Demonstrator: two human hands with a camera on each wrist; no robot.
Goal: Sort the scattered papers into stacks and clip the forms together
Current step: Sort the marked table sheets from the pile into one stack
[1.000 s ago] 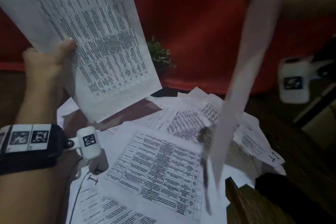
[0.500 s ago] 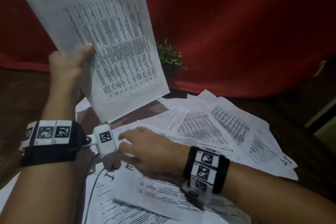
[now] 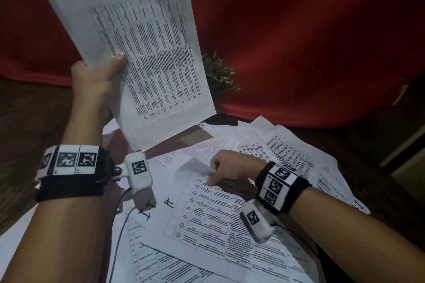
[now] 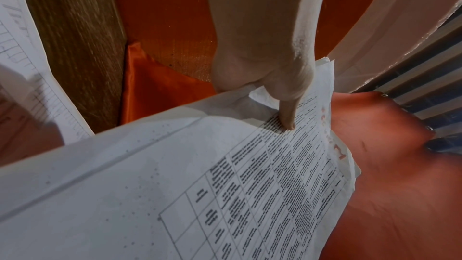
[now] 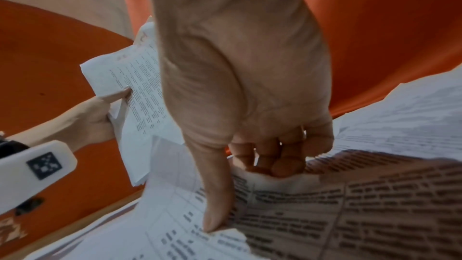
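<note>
My left hand (image 3: 101, 80) holds up a thin stack of printed forms (image 3: 142, 48) headed with red handwriting, thumb pressed on the front sheet (image 4: 250, 175), fingers behind it. Below, many printed sheets lie scattered on the table. My right hand (image 3: 227, 167) is down on the pile and pinches the lifted top edge of a sheet marked "IT" (image 3: 220, 218) between thumb and curled fingers. In the right wrist view the right thumb (image 5: 215, 195) presses on that sheet's curled edge (image 5: 262, 181). No clip is visible.
More loose sheets (image 3: 287, 149) spread to the right across the dark wooden table (image 3: 368, 167). A small green plant (image 3: 218, 76) stands behind the pile against a red cloth backdrop (image 3: 299, 41). Wrist-camera cables trail over the papers at the bottom left.
A second ago my right hand was raised with a blurred sheet; it then came down onto the pile and now pinches up the edge of the "IT" sheet. The left hand's stack stayed raised.
</note>
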